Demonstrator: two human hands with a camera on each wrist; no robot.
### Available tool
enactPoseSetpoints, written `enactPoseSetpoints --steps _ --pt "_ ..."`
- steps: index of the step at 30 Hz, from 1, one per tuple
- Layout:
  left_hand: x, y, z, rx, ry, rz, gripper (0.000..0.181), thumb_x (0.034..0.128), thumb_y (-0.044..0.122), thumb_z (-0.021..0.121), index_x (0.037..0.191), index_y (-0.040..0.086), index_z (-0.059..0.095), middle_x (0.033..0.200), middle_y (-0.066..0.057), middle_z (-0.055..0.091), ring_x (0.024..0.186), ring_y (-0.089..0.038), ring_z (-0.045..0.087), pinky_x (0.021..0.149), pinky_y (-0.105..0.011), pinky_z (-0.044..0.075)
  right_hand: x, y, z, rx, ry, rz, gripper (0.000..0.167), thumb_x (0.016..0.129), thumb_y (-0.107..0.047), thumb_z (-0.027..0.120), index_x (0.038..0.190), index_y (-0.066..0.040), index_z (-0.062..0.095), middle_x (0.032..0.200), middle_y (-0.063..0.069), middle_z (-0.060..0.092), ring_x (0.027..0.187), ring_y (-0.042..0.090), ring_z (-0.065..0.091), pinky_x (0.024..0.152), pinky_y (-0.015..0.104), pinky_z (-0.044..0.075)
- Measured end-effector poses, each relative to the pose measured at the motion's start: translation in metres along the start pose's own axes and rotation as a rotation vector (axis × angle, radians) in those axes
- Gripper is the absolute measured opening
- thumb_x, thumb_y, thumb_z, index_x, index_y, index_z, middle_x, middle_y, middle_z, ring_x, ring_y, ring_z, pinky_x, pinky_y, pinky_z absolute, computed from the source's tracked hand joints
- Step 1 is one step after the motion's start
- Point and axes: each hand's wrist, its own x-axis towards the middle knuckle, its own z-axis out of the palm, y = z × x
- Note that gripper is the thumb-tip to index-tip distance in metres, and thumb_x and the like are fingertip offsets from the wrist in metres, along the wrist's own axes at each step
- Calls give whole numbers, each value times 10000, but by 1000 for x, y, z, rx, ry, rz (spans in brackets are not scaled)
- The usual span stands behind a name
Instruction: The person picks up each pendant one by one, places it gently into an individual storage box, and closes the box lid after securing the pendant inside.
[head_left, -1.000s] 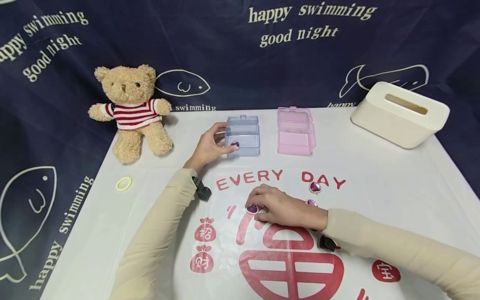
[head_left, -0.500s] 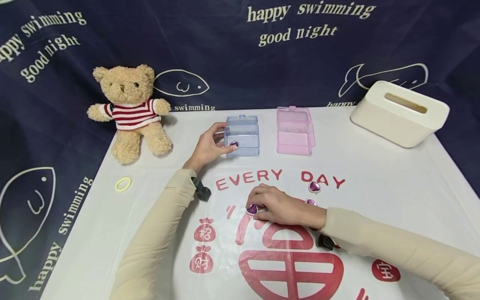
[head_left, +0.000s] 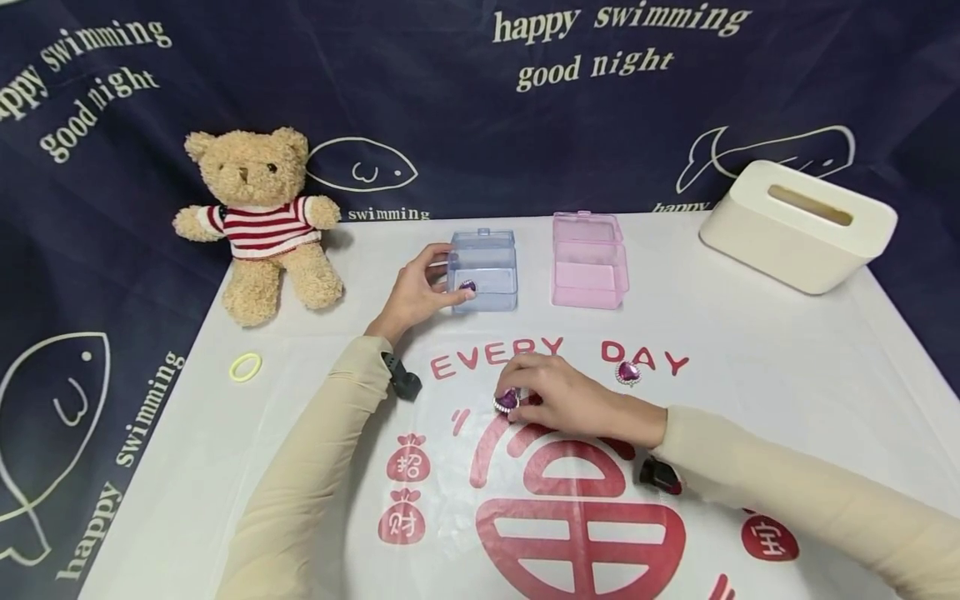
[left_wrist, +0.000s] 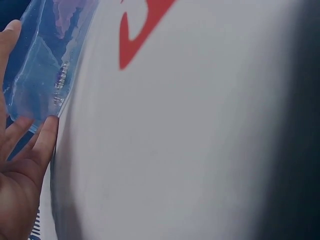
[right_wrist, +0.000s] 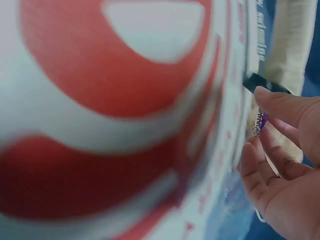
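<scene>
My left hand (head_left: 417, 292) grips the left side of the open blue box (head_left: 497, 283), thumb at the front, fingers behind; a purple gem (head_left: 467, 286) lies inside, and in the left wrist view the box (left_wrist: 40, 75) is by the fingers. My right hand (head_left: 566, 396) pinches a dark purple heart gem (head_left: 506, 401) with a beaded rim between thumb and fingers, over the table; the right wrist view shows this gem (right_wrist: 260, 121) edge-on in the hand (right_wrist: 285, 155). A pink-purple heart gem (head_left: 627, 372) lies on the table beyond the right wrist.
An open pink box (head_left: 589, 275) stands right of the blue one. A teddy bear (head_left: 262, 225) sits at the back left, with a yellow ring (head_left: 245, 367) in front of it. A cream tissue box (head_left: 795, 233) stands at the back right. Red printing marks the white table (head_left: 750, 333).
My right hand, with the gem, has moved slightly away from me and to the right, and the lighter gem near its wrist is now hidden. The left hand stays on the blue box.
</scene>
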Motion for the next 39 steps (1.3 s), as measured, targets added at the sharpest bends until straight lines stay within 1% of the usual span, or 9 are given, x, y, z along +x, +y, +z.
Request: enactPoseSetpoints --steps 4,8,12,17,21,25,29,34,39 --pt "1 0 0 -17 -6 1 780 695 54 859 1368 44 466 1324 -169 560 1215 -306 571 989 -310 518 14 0 -18 7 57 12 206 801 -133 791 995 -112 727 1021 -5 670 966 135 627 820 316 560" --pt "2 -1 0 -21 -11 -4 780 696 56 859 1370 49 465 1328 -168 557 1225 -312 565 1003 -310 508 32 4 -35 9 128 24 229 775 -140 815 986 -109 731 981 2 689 886 157 645 758 350 568" --pt "2 -1 -1 -21 -15 -6 775 704 53 852 1373 53 461 1338 -171 549 1235 -322 556 1021 -335 497 50 10 -50 -9 182 48 225 773 -112 812 983 -105 732 968 19 690 859 176 646 707 328 573" --pt "1 1 -1 -39 -20 14 764 702 14 843 1362 25 457 1323 -198 552 1224 -342 566 1016 -344 501 69 22 -64 -69 223 73 209 791 -92 784 992 -82 729 985 59 689 884 212 642 746 370 573" --pt "1 2 0 -46 -22 24 752 701 1 839 1350 8 457 1314 -207 554 1213 -341 577 1001 -334 511 85 34 -70 -143 234 63 202 789 -86 781 981 -51 728 981 91 695 893 237 642 751 378 564" --pt "2 1 0 -59 -21 27 751 699 3 842 1345 1 458 1311 -215 549 1206 -349 579 998 -339 514 102 45 -75 -202 212 62 208 790 -89 780 980 -26 724 980 112 701 935 246 644 819 384 547" --pt "3 0 0 -67 -21 31 753 696 -1 842 1343 -3 457 1307 -221 547 1203 -356 580 1000 -353 513 117 56 -74 -243 142 83 220 790 -88 783 981 -4 714 975 129 693 939 262 638 872 395 527" --pt "2 -1 0 -54 -21 18 756 701 16 844 1349 5 456 1312 -207 550 1214 -346 575 1010 -358 507 129 70 -68 -352 18 33 194 769 -93 802 917 -6 711 931 131 690 839 241 619 804 379 535" --pt "3 -1 0 -62 -21 12 761 702 24 845 1354 4 454 1322 -215 542 1222 -359 566 1019 -379 499 133 78 -63 -397 -30 11 121 737 -21 798 824 -20 713 828 105 695 746 208 592 733 356 536"
